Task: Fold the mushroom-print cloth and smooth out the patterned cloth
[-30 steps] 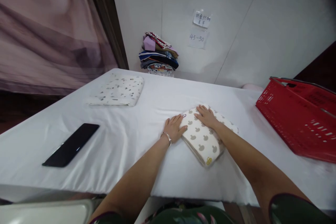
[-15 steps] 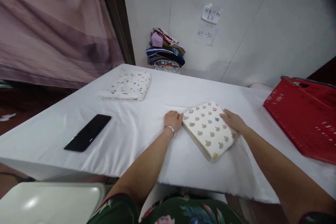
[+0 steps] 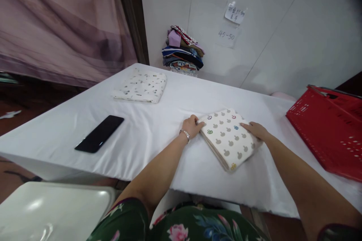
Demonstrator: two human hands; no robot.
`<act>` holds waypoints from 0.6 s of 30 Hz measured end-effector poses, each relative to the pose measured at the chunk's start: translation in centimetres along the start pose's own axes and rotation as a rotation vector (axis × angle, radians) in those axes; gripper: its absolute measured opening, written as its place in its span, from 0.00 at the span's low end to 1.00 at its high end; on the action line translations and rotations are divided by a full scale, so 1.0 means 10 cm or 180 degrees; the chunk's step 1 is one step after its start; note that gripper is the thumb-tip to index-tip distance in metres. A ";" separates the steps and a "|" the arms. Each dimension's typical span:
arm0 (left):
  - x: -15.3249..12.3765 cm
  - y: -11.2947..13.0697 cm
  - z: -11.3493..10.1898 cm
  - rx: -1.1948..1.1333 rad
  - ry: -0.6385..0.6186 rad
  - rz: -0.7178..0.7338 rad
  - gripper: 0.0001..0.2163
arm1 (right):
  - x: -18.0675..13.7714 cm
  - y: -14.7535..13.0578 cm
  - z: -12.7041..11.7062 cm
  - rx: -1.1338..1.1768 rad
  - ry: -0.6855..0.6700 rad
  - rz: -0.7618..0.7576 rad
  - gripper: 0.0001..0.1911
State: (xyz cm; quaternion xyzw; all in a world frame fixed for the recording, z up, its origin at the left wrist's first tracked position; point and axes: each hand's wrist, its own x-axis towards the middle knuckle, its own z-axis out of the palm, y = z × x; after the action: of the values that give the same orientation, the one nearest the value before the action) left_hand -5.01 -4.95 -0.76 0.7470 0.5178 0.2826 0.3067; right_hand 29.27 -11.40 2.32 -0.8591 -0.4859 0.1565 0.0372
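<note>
The left corner of a folded cloth (image 3: 227, 139) is pinched by the left hand (image 3: 192, 126), the thumb laid over the top and the other fingers (image 3: 194, 118) curled in at the edge, with little gap left between. A bracelet (image 3: 185, 134) is worn on that wrist. The right edge of the cloth is touched by the right hand (image 3: 255, 131), its thumb stretched onto the upper face; the remaining fingertips are partly hidden, so how firmly the edge is gripped cannot be told.

The cloth is laid flat in several layers near the front of the white-covered bench (image 3: 183, 98), turned at an angle, a corner pointed toward the wearer. Its cream face is printed with grey mushrooms, and a few are outlined in red, green, blue and yellow.

Farther left, a black slab (image 3: 99, 134) is placed on the bench, and beyond it a white printed cloth (image 3: 144, 86) is set near the far left corner. On the right a red basket (image 3: 325, 131) is cut off by the picture's edge. Past the far edge, folded fabrics (image 3: 183, 52) are stacked against the wall (image 3: 263, 15), where paper notes (image 3: 235, 14) are fixed, one marked "45-50". A pink curtain (image 3: 62, 26) is hung at the left.
</note>
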 end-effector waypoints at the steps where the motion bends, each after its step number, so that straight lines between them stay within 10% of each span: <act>1: 0.00 -0.01 0.00 -0.0009 -0.0015 0.0011 0.16 | 0.00 0.00 0.00 0.0034 0.0033 0.0016 0.42; 18: 0.02 0.01 0.07 0.0059 -0.0176 0.0281 0.24 | -0.10 0.00 -0.10 0.1220 -0.0130 0.0375 0.31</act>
State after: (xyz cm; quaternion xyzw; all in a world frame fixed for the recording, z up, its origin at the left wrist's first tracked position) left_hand -4.36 -4.92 -1.14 0.7794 0.4783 0.2702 0.3013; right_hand 29.10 -12.19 3.48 -0.8599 -0.3967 0.2655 0.1810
